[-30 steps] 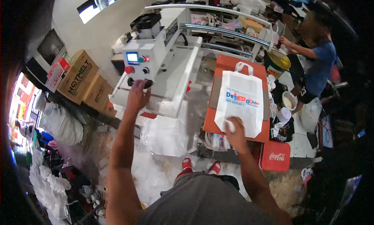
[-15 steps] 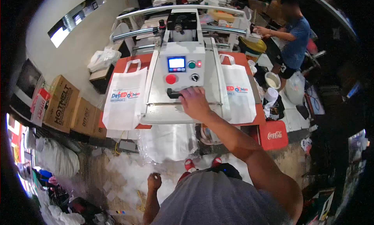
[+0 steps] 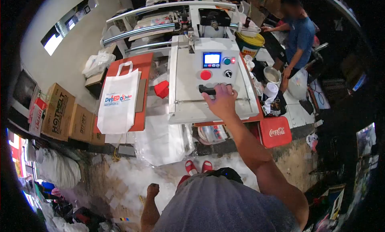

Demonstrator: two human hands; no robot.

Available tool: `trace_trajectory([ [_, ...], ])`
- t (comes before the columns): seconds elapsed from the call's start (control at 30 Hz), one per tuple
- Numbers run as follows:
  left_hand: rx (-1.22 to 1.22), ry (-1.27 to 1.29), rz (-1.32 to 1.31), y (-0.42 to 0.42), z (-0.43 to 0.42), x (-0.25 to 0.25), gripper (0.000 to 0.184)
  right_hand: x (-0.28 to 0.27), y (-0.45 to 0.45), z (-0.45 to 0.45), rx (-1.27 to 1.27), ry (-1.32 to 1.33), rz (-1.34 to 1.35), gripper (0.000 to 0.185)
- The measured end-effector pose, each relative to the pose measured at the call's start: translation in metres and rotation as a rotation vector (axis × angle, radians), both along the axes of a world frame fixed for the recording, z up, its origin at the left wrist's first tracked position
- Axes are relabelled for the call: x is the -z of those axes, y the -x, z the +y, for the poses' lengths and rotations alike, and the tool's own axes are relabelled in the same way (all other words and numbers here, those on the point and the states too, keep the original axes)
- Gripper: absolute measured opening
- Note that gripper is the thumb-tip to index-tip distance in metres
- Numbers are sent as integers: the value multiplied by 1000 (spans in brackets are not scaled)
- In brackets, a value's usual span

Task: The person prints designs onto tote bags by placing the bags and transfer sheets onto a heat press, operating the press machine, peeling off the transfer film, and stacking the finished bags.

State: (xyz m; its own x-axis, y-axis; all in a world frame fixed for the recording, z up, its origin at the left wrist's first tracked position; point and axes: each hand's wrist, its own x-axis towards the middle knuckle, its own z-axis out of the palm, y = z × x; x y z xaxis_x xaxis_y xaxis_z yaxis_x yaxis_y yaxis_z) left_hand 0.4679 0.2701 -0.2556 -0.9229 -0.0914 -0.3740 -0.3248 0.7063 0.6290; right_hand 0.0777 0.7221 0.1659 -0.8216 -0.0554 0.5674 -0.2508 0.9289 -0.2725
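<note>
Press head (image 3: 190, 77) sits over the right-side red platen (image 3: 254, 118) — right hand (image 3: 222, 100) wrapped on its black handle (image 3: 205, 89), left hand (image 3: 152, 190) low at the side (can't tell if clenched). Printed bag (image 3: 118, 103) lies flat on the left platen (image 3: 146, 79). Looks like the head-positioning step — next move calls for square alignment, steady grip.

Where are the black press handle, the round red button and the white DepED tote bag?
Black press handle (image 3: 206, 90): head view, its uncovered left part.
Round red button (image 3: 205, 75): head view, its face.
White DepED tote bag (image 3: 118, 108): head view, its front.
</note>
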Motion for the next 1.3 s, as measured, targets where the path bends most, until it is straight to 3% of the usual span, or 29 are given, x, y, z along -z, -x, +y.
trace_trajectory([
  [0.03, -31, -36, 62, 8, 13, -30, 17, 1, 0, 8, 31, 8, -23, 47],
  [0.07, -7, 111, -98, 18, 15, -41, 21, 3, 0, 14, 24, 9, -30, 47],
  [0.13, -352, -151, -94, 23, 27, -32, 30, 3, 3, 28, 44, 29, 0, 49],
  [0.23, -425, -122, -112, 26, 43, -47, 31, -4, 1, 44, 39, 55, -95, 48],
  [0.37, -372, -66, -218, 35, 43, -65, 33, -1, 4, 66, 49, 39, -29, 47],
  [0.43, -16, 133, -203, 33, 33, -56, 34, -1, 4, 82, 50, 66, -21, 45],
  [0.5, -32, 80, -159, 39, 27, -61, 36, 24, 15, 94, 34, 45, 249, 40],
  [0.53, -159, 94, -214, 52, 37, -95, 37, 13, 12, 92, -54, 153, 233, 32],
  [0.57, 32, 127, -59, 49, 11, -55, 37, 4, 12, 90, -112, 105, 186, 28],
  [0.6, -80, 114, -135, 72, 22, -109, 36, 8, 12, 88, -93, 141, 206, 26],
  [0.67, -117, -34, -90, 96, 11, -151, 35, 5, 9, 81, -84, 194, 174, 30],
  [0.73, -5, -12, -96, 127, -14, -182, 38, 4, 3, 67, 51, -34, 259, 35],
  [0.8, -3, -127, -163, 167, -38, -242, 36, 17, -4, 43, 213, -166, 409, 30],
  [0.87, 27, -196, -37, 206, -66, -293, 29, 24, -19, -13, 290, 8, 330, 25],
  [0.9, 69, -173, 168, 223, -85, -290, 21, 36, -21, -48, 209, 185, 237, 24],
  [0.93, 42, -255, 142, 247, -98, -313, 19, 54, -26, -85, 133, 358, 136, 23],
  [1.0, 110, -213, 366, 294, -126, -326, 13, 76, -13, -169, -9, 420, -131, 20],
  [1.03, 132, -213, 478, 320, -137, -325, 12, 90, -2, -206, -136, 367, -121, 19],
  [1.07, 197, -156, 559, 346, -150, -305, 14, 107, 11, -243, -120, 401, -220, 20],
  [1.1, 251, -32, 605, 370, -155, -315, 19, 118, 25, -276, -168, 360, -194, 25],
  [1.17, 347, 44, 595, 416, -158, -318, 24, 120, 47, -341, -138, 567, -342, 41],
  [1.23, 395, 36, 678, 454, -155, -310, 27, 144, 75, -374, -62, 580, -394, 66],
  [1.3, 447, 28, 764, 480, -149, -304, 29, 160, 94, -388, 18, 605, -432, 75],
])
